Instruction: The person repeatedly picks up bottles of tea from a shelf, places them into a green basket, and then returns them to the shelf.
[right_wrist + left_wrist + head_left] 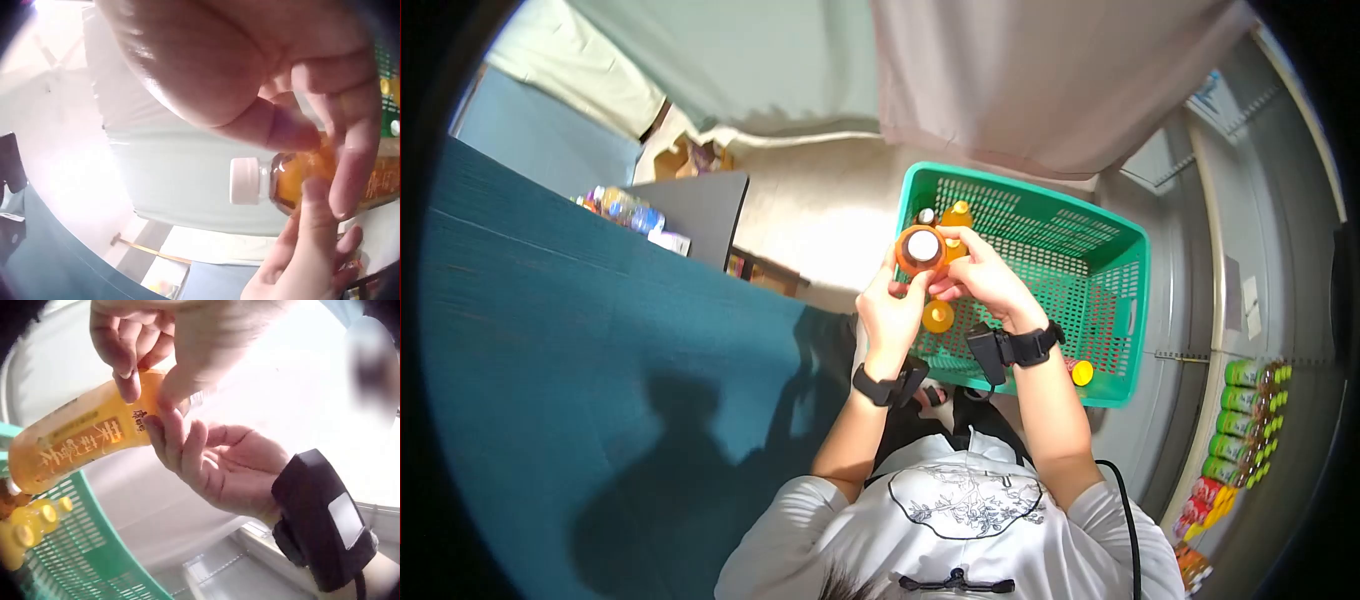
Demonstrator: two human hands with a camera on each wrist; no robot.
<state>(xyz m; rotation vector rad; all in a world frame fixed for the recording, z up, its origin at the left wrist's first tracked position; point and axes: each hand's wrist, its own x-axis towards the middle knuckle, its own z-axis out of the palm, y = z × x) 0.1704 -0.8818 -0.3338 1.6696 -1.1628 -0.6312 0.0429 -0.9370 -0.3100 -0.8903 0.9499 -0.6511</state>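
Note:
A bottle of orange drink [75, 440] with a printed orange label and a white cap [245, 180] is held up between both hands, above the left end of a green basket [1025, 180]. My left hand [890, 318] pinches it near the shoulder with thumb and fingertips. From the other side my right hand [995, 285] grips the same upper part, thumb and fingers around it. In the head view the cap points up toward the camera. Below, yellow bottles [938, 317] stand in the basket, partly hidden by the hands.
Another yellow-capped container [1082, 373] lies in the basket's near right corner. Shelves on the right carry several green-labelled bottles [1240, 423]. A dark table [700, 205] with bottles stands at the left, beside a blue-green panel [600, 350]. Curtains [800, 60] hang at the back.

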